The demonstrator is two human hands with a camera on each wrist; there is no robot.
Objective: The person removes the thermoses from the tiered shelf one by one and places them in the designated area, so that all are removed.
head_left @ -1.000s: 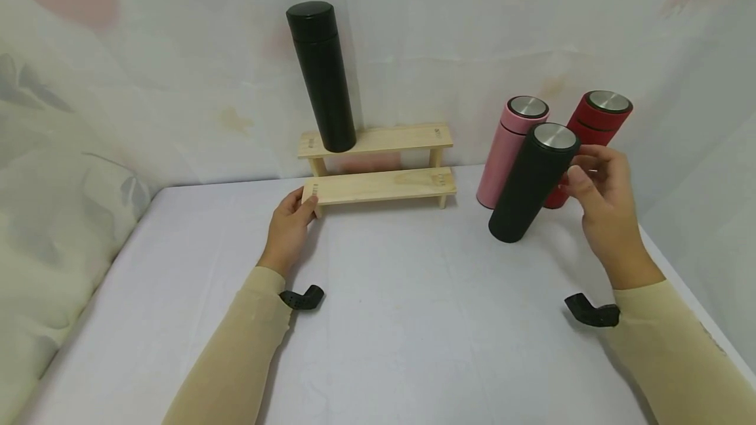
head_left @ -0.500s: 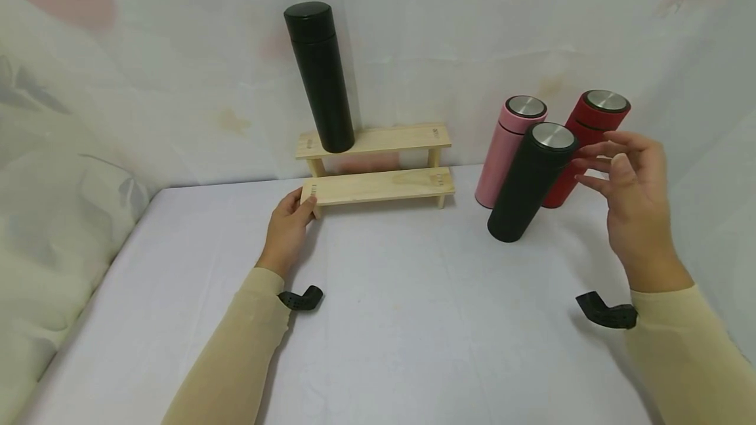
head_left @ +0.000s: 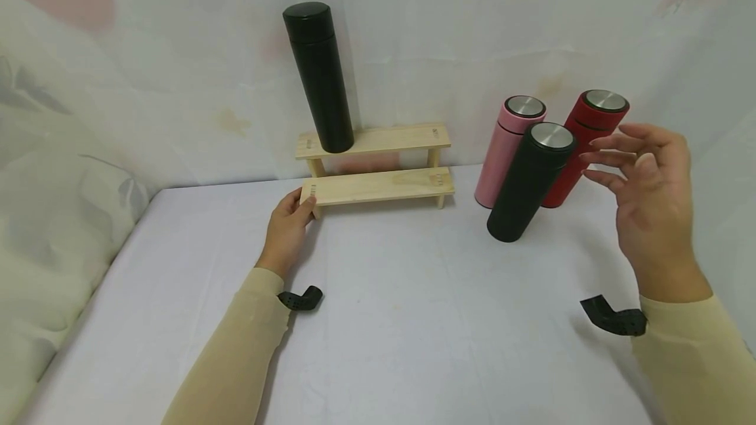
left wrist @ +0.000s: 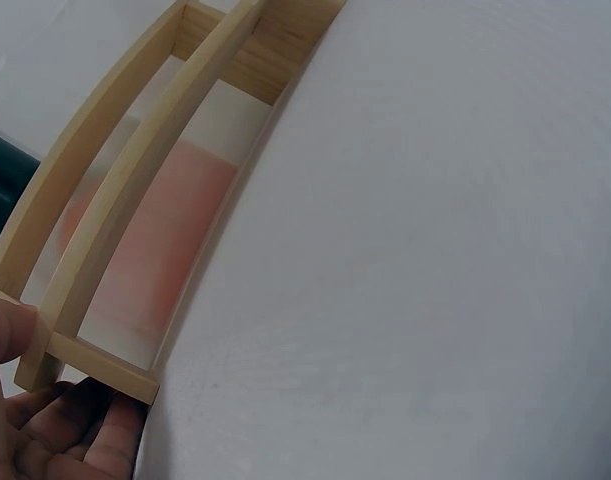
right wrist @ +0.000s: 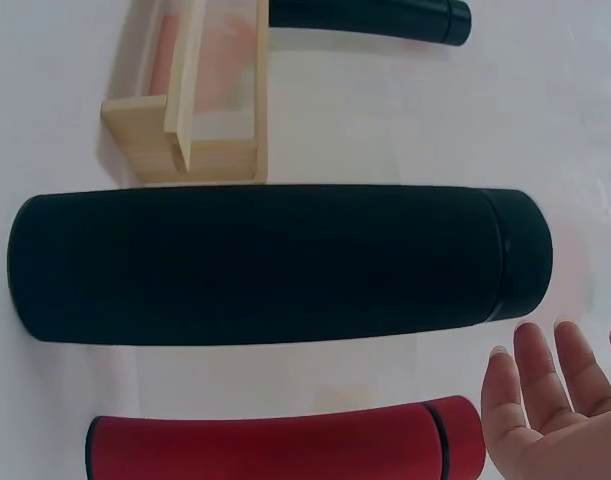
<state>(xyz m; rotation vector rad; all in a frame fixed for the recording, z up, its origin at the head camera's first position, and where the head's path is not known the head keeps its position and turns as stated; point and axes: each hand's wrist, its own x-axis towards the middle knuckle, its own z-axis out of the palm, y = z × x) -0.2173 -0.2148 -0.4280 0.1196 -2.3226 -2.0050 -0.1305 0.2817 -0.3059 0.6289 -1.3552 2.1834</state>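
My left hand (head_left: 285, 228) grips the left end of a two-tier wooden rack (head_left: 378, 187), thumb on the lower shelf's top and the other fingers at its end leg in the left wrist view. A tall black thermos (head_left: 323, 84) stands on the upper shelf, toward its left end. On the right, another black thermos (head_left: 527, 189) with a silver lid top stands in front of a pink thermos (head_left: 499, 156) and a red thermos (head_left: 590, 124). My right hand (head_left: 655, 208) holds nothing; its fingers are spread and loosely bent just right of the red thermos. Whether they touch it, I cannot tell.
A white cloth covers the table (head_left: 378, 320). Pale patterned fabric (head_left: 413, 38) hangs close behind the rack and bottles. A cushion-like patterned fabric (head_left: 59, 235) rises at the left edge. Each wrist wears a black camera mount (head_left: 301, 298).
The right hand has drawn away from the front black thermos, moving right, its fingers spreading. The left hand, rack and bottles stay in place.
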